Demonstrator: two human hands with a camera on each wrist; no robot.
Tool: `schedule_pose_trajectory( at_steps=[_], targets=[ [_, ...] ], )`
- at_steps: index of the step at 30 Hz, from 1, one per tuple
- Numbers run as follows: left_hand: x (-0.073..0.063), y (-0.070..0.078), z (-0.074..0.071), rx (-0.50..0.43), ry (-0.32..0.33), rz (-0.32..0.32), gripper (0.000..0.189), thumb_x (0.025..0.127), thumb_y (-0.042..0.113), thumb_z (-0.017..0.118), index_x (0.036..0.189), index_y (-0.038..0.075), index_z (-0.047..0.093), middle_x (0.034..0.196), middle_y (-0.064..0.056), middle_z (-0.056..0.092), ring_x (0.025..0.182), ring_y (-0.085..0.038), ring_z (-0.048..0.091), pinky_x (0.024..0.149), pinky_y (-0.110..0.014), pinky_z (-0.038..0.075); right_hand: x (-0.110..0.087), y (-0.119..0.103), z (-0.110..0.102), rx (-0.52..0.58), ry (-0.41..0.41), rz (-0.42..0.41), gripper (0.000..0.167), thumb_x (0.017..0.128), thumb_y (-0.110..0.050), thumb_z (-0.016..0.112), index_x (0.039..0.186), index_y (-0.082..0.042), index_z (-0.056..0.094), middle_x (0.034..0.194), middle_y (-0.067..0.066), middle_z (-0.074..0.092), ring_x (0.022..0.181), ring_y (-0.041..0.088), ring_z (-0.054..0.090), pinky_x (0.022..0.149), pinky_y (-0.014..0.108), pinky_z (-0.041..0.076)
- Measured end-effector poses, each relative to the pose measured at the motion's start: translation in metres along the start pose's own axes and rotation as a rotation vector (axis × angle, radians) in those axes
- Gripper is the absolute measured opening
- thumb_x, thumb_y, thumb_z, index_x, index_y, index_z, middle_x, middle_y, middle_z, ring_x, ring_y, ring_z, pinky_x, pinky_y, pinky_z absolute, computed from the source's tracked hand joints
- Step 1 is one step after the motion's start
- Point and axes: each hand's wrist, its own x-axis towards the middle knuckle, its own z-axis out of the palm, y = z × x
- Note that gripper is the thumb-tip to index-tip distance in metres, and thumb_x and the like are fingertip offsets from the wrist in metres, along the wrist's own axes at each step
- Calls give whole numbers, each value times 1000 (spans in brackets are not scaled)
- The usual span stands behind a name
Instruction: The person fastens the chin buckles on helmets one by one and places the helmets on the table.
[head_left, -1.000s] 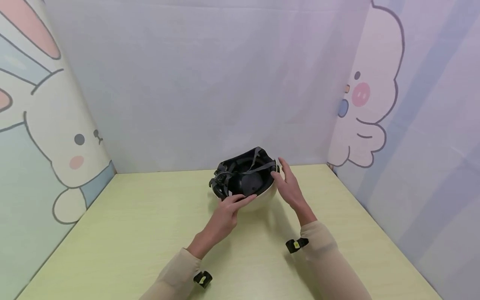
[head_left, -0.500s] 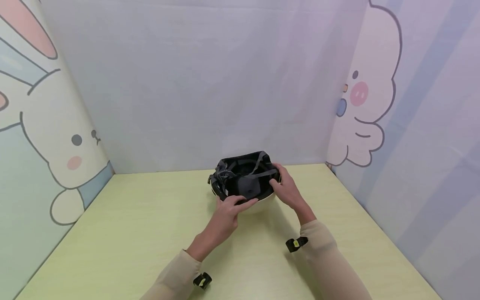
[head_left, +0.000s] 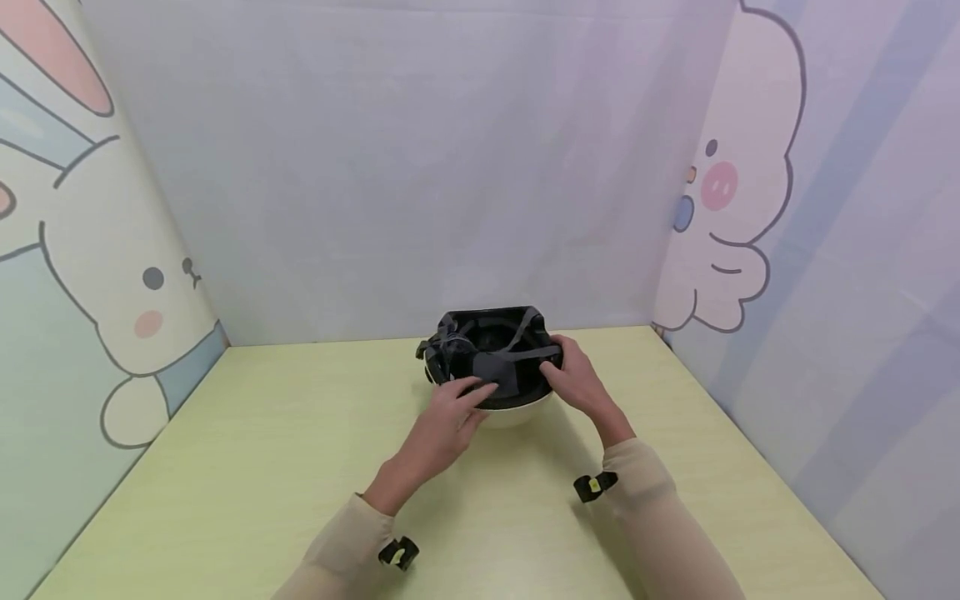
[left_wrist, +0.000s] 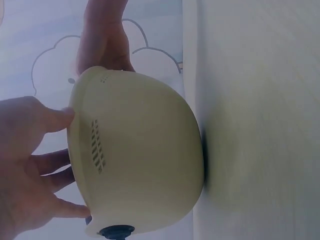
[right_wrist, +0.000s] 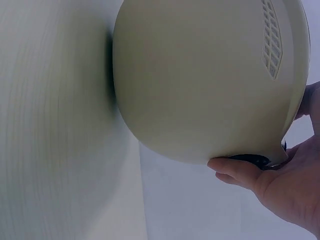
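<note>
A cream helmet with a black lining and grey straps lies upside down on the table, its crown touching the surface. My left hand is at the near rim with fingers spread and partly over the opening. In the left wrist view, the tips of that left hand meet the rim or pass behind it. My right hand grips the right end of the rim, thumb on the inside. Seen from the right wrist, fingers of the right hand lie against the outer shell near a dark fitting.
The pale yellow table extends around the helmet. A plain pale cloth wall rises behind it. Side panels with a cartoon rabbit and a cartoon white animal flank the table. Small black devices are strapped on both sleeves.
The helmet has tipped level, its opening now facing up more and its far rim lower. My right hand has closed on the right rim; my left fingers have lifted and shifted slightly.
</note>
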Motion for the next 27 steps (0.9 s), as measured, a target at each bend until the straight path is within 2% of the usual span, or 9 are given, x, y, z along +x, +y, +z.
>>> schedule_pose_trajectory(
  at_steps=[3, 7, 10, 14, 18, 19, 21, 27],
  targets=[
    [1, -8, -3, -92, 23, -100, 54, 90, 23, 77, 140, 11, 60, 146, -23, 47, 135, -42, 43, 103, -58, 41, 2, 3, 0, -9, -8, 14, 56, 89, -12, 51, 142, 6, 43, 138, 24, 47, 118, 35, 49, 99, 49, 40],
    [1, -23, -7, -251, 74, -313, 78, 86, 35, 80, 153, 18, 44, 161, -19, 23, 146, -43, 23, 107, -65, 32, 4, 5, 0, -18, -6, 19, 55, 88, -12, 50, 140, 8, 43, 136, 25, 48, 116, 36, 49, 97, 49, 41],
    [0, -36, -10, -386, 106, -484, 93, 84, 41, 81, 159, 26, 28, 165, -13, 10, 150, -37, 13, 111, -64, 26, 4, 4, 0, -16, -8, 27, 56, 88, -11, 50, 140, 9, 42, 137, 26, 47, 118, 36, 48, 99, 49, 40],
    [-5, -47, -14, -576, 97, -631, 102, 86, 39, 80, 162, 27, 11, 167, -7, 3, 152, -32, 9, 115, -59, 24, 2, 3, -1, -12, -30, 39, 59, 89, -12, 49, 143, 9, 39, 141, 27, 44, 120, 37, 47, 99, 50, 39],
    [-6, -57, -13, -724, 65, -663, 101, 89, 36, 78, 161, 32, 7, 167, 1, 1, 151, -33, 13, 114, -55, 27, -1, 1, -2, -15, -60, 68, 63, 92, -14, 48, 148, 8, 32, 148, 27, 38, 124, 37, 44, 102, 51, 38],
    [-7, -62, -9, -743, 59, -648, 100, 89, 37, 77, 161, 34, 8, 167, 3, 1, 151, -33, 13, 114, -55, 28, -1, 1, -3, -16, -63, 75, 63, 92, -14, 48, 149, 8, 32, 148, 27, 37, 125, 37, 43, 102, 51, 38],
    [-6, -64, -8, -774, 55, -625, 97, 90, 36, 76, 161, 34, 9, 166, 4, 3, 150, -32, 15, 114, -51, 29, -3, 0, -3, -12, -71, 82, 64, 92, -14, 48, 149, 8, 31, 149, 27, 36, 126, 37, 42, 104, 52, 37],
    [-8, -68, -7, -837, 49, -613, 94, 94, 30, 73, 162, 27, 8, 166, -2, 9, 150, -31, 17, 114, -44, 31, -2, -2, -1, -2, -105, 75, 62, 93, -14, 49, 148, 9, 32, 147, 27, 38, 125, 37, 44, 104, 52, 38]
  ],
)
